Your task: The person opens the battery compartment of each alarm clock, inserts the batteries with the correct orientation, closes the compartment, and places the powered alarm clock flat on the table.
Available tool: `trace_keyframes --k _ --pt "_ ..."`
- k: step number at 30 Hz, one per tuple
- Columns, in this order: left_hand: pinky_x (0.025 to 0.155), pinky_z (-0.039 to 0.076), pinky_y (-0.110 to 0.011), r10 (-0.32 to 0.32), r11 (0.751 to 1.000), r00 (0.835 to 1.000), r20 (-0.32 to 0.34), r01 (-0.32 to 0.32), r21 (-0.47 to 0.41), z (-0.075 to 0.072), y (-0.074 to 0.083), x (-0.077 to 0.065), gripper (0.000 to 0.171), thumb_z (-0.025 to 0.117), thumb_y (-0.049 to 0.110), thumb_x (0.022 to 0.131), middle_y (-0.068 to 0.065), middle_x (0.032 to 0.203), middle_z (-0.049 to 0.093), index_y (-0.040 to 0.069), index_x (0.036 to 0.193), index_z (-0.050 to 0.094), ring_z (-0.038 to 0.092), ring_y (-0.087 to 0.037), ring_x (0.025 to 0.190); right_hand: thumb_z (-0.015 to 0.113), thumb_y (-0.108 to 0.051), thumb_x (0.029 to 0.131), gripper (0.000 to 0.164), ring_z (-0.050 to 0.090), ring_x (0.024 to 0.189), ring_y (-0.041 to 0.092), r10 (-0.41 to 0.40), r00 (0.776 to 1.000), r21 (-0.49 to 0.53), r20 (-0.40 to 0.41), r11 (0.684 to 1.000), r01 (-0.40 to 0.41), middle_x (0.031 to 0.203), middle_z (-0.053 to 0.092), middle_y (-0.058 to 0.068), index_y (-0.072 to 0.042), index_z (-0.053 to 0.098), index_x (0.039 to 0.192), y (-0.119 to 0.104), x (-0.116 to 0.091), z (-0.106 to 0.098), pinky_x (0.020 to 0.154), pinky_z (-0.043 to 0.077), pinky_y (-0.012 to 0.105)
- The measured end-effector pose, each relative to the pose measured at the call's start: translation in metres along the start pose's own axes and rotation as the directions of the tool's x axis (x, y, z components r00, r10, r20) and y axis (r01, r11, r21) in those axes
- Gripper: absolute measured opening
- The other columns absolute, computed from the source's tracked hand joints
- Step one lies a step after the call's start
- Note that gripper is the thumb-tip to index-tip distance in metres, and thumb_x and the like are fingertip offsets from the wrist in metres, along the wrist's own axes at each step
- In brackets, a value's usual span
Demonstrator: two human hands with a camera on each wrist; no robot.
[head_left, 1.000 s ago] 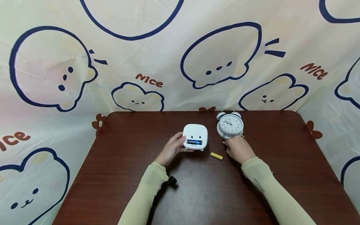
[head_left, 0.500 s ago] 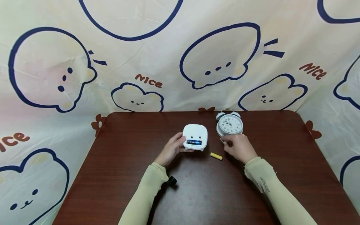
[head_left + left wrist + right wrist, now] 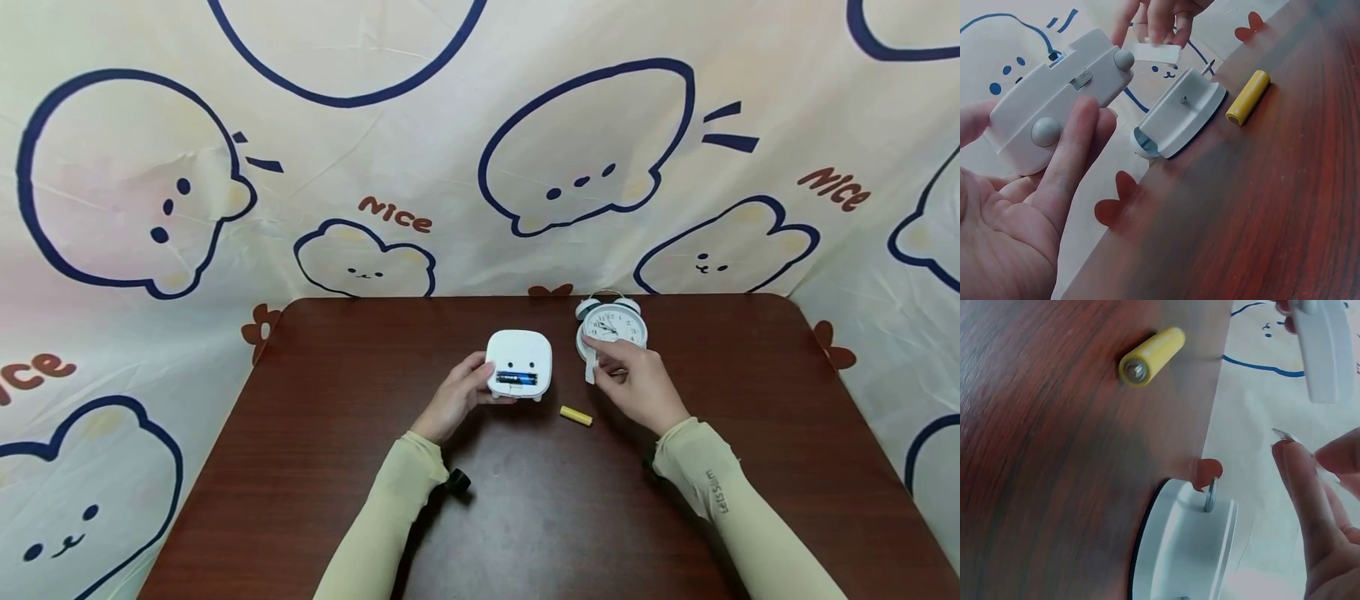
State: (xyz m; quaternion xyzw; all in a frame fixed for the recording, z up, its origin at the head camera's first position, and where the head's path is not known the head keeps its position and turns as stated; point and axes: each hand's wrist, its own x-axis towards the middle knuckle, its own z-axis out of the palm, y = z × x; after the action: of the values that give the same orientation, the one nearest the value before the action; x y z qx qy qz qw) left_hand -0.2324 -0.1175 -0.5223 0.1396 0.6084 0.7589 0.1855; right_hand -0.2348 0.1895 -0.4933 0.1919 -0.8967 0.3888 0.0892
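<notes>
My left hand [image 3: 456, 390] holds a small white rounded-square device [image 3: 520, 348] above the table, its back facing me. In the device's uncovered battery slot sits a blue-and-black battery [image 3: 517, 378]; two small dark dots show above it, and two round feet [image 3: 1045, 132] stick out underneath. Between thumb and fingers my right hand [image 3: 639, 385] pinches a thin white battery cover [image 3: 1157, 54], to the right of the device. A yellow battery [image 3: 576, 416] lies on the table between the hands.
Just behind my right hand a white twin-bell alarm clock [image 3: 613, 321] lies face up, partly covered by the fingers in the head view. The brown table [image 3: 360, 367] ends at a cartoon-printed cloth [image 3: 457, 167]. A small black object [image 3: 458, 482] shows by the left wrist.
My right hand has raised the battery cover from near the table and turned it, and now overlaps the alarm clock's lower edge. The left hand and device have stayed almost still.
</notes>
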Motion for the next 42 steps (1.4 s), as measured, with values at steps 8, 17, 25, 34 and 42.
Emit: trace_keyframes --k 8,17,25,34,42 --pt "0.095 0.06 -0.045 0.004 1.0 1.0 -0.009 -0.004 0.002 0.002 0.002 0.001 0.046 0.046 0.027 0.11 -0.01 0.124 0.068 -0.005 0.144 0.042 0.074 -0.016 0.101 0.072 0.004 0.091 0.03 0.07 0.083 0.01 -0.027 0.998 0.074 -0.062 0.997 0.031 0.1 0.075 0.007 -0.008 0.078 0.118 -0.006 0.0 -0.004 0.071 0.058 0.015" --pt "0.093 0.061 -0.042 0.025 1.0 0.999 -0.034 -0.025 -0.003 0.001 0.0 0.002 0.038 0.046 0.025 0.11 -0.011 0.121 0.066 -0.003 0.135 0.044 0.074 -0.017 0.098 0.075 0.002 0.092 0.03 0.072 0.085 0.01 -0.009 0.998 0.115 -0.061 0.993 0.016 0.104 0.077 0.008 -0.005 0.075 0.121 -0.008 0.0 -0.004 0.073 0.057 0.013" --pt "0.091 0.061 -0.041 0.036 0.999 0.998 -0.046 -0.037 -0.022 0.0 -0.001 0.002 0.033 0.047 0.024 0.109 -0.015 0.125 0.065 0.0 0.132 0.043 0.075 -0.016 0.1 0.075 0.0 0.093 0.03 0.072 0.087 0.012 -0.01 0.998 0.119 -0.064 0.993 0.018 0.107 0.077 0.008 -0.007 0.075 0.122 -0.01 0.0 -0.004 0.075 0.056 0.013" --pt "0.093 0.061 -0.042 0.039 0.998 0.996 -0.077 -0.043 -0.056 0.001 -0.003 0.002 0.034 0.046 0.024 0.11 -0.015 0.129 0.066 0.002 0.135 0.042 0.075 -0.016 0.1 0.077 0.001 0.091 0.022 0.068 0.087 0.005 -0.067 0.991 0.106 -0.113 0.991 0.079 0.104 0.078 0.004 -0.009 0.08 0.111 -0.009 -0.002 -0.005 0.074 0.052 0.009" --pt "0.094 0.061 -0.042 0.038 0.996 0.996 -0.084 -0.045 -0.081 0.002 -0.003 0.001 0.033 0.048 0.025 0.109 -0.014 0.13 0.067 0.004 0.135 0.042 0.075 -0.017 0.102 0.084 -0.004 0.086 0.026 0.07 0.088 0.004 -0.061 0.993 0.122 -0.1 0.99 0.073 0.102 0.079 0.002 -0.013 0.082 0.11 -0.012 -0.003 -0.006 0.076 0.054 0.01"
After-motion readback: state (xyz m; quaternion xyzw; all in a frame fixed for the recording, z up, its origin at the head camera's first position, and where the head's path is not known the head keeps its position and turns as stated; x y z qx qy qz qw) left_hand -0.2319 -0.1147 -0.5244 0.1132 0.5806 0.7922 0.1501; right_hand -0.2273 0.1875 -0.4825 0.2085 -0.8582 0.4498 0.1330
